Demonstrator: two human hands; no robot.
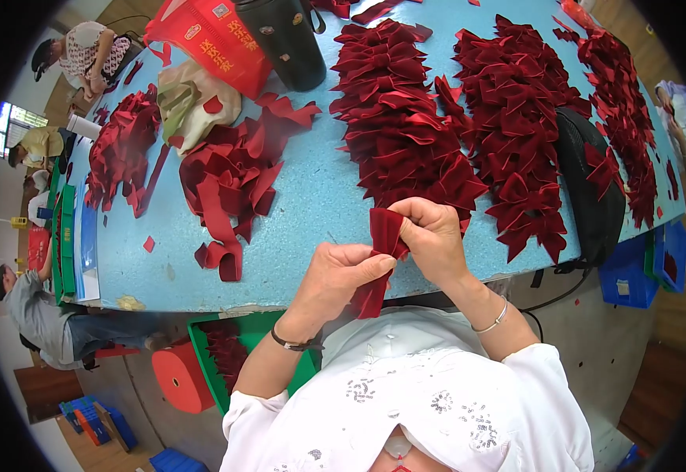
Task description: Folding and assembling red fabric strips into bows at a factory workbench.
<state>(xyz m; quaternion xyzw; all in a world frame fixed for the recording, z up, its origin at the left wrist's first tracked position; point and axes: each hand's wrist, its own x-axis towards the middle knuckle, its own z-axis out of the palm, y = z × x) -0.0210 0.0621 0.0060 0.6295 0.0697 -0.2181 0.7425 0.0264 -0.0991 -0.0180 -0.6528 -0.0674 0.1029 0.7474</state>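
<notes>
A: Quick one, where's the piece being worked?
B: Dark red ribbon (387, 230), centre of frame, held up over the near edge of the blue table (311, 224). One end stands up, the other hangs below the fingers.
A: Hands?
B: Both closed on it, near each other. Left hand (340, 271) pinches the ribbon's middle, thumb on top; right hand (435, 238) grips its right edge, higher up. Can't tell whether the fingertips touch.
A: Step?
B: Shaping the strip, I'd judge: gathering or folding it into a bow like those in the bow row (394, 110), upper centre. Loose strips (237, 169) lie left of centre, probably stock. Any knot or tie is hidden behind the fingers.
A: What does the next move call for?
B: Likely a firm left pinch at the middle while the right sets the fold; slack there could let it open.
</notes>
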